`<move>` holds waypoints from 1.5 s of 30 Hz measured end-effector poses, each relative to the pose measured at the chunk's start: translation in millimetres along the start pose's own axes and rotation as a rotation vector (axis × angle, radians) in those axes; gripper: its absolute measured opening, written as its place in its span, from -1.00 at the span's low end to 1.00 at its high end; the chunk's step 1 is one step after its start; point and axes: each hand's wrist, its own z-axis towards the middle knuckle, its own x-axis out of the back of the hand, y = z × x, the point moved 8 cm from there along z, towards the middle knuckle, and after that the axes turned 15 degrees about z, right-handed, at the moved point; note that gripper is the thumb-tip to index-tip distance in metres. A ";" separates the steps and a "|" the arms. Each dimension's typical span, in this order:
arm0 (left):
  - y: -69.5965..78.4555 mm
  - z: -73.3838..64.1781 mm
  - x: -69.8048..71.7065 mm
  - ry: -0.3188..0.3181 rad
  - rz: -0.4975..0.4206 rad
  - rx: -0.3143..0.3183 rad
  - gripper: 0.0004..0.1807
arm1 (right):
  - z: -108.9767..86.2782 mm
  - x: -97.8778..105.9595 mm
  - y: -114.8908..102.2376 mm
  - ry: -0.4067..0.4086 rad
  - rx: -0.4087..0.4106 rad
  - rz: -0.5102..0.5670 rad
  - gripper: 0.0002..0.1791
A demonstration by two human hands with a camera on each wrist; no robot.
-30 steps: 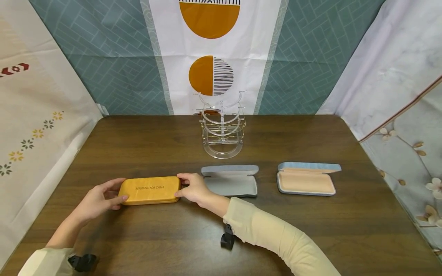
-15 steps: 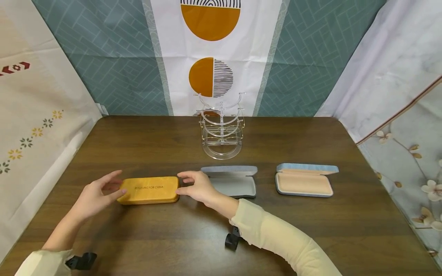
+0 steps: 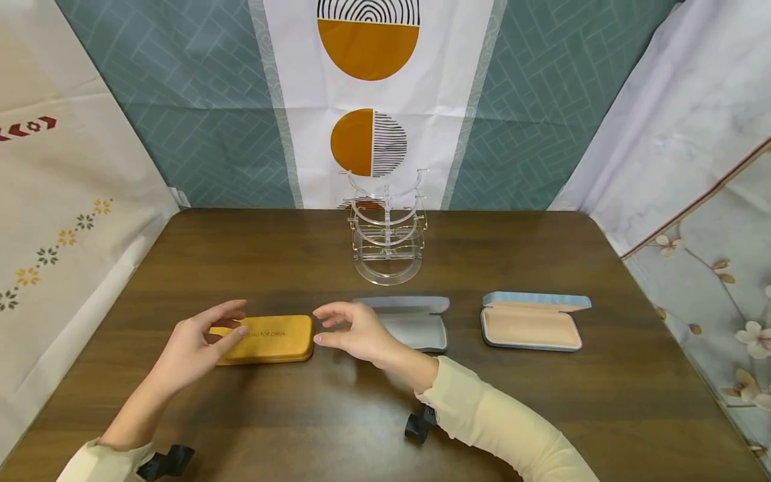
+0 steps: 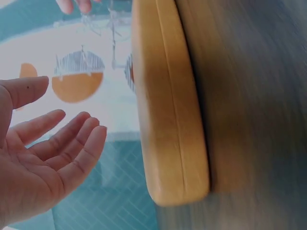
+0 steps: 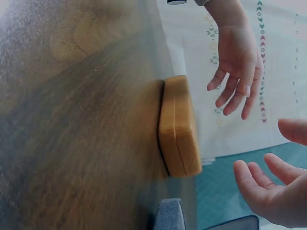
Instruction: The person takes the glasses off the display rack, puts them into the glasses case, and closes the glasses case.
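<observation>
Hovering with the left hand (image 3: 194, 345) by the closed yellow case (image 3: 278, 340), with the right hand (image 3: 359, 333) just beside its other end

Person, long sleeves, both pale cream-yellow, plain cloth. Right sleeve (image 3: 521, 428) shows most: loose fit, soft creases along the forearm, ends in a wider, slightly stiff-looking cuff (image 3: 442, 385) at the wrist. Left sleeve (image 3: 96, 463) cut off by the lower frame edge, only its end section visible, same colour, seam-like edge at the opening. Each wrist wears a small black camera: left wrist camera (image 3: 177, 459) is a stubby rounded body on a dark bracket; right wrist camera (image 3: 415, 428) matches, short cylinder, bracket (image 3: 429, 414) with tiny light specks, too small to tell if screws. Left grip (image 3: 191, 348) and right grip (image 3: 358, 333) both bare.
</observation>
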 end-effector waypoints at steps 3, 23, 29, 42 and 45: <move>8.0 2.0 -2.9 0.012 -0.016 -0.002 -0.62 | -4.0 3.2 -1.3 -0.005 0.016 0.007 -0.63; 53.8 12.3 -14.9 0.128 -0.219 -0.089 -0.70 | -31.6 28.0 -30.8 -0.146 0.192 0.049 -0.61; 66.0 16.8 -21.7 0.118 -0.259 -0.124 -0.68 | -39.3 42.1 -33.3 -0.132 0.196 0.088 -0.59; 88.1 28.3 -27.8 0.084 -0.326 -0.160 -0.67 | -52.8 73.8 -33.6 -0.071 0.163 0.063 -0.60; 91.9 31.0 -29.3 0.074 -0.352 -0.174 -0.67 | -55.1 82.4 -35.9 -0.049 0.176 0.065 -0.60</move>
